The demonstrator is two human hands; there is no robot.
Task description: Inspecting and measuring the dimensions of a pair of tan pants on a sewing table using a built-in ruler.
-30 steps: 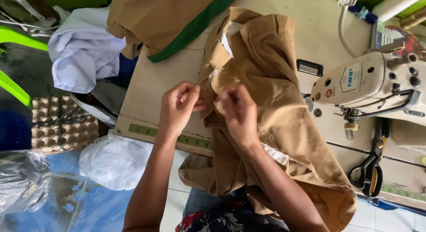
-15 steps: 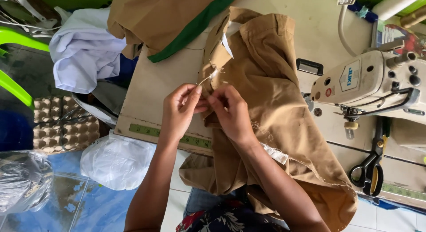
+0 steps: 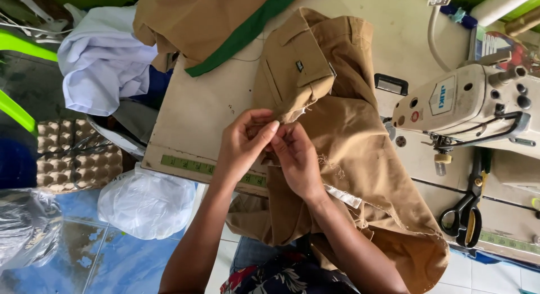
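Both hands [image 3: 273, 150] pinch khaki garment [image 3: 343, 131] beside sewing machine [image 3: 467, 102].

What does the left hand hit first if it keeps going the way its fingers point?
Probably the right hand: the left hand points its fingers right, toward it, pinching the edge of the tan garment between them. Beyond lies the garment's flapped pocket. Depth is unclear.

Both hands lowered slightly, fingertips now pinched together, brown garment [image 3: 337, 119] unfolded — its pocket flap now showing
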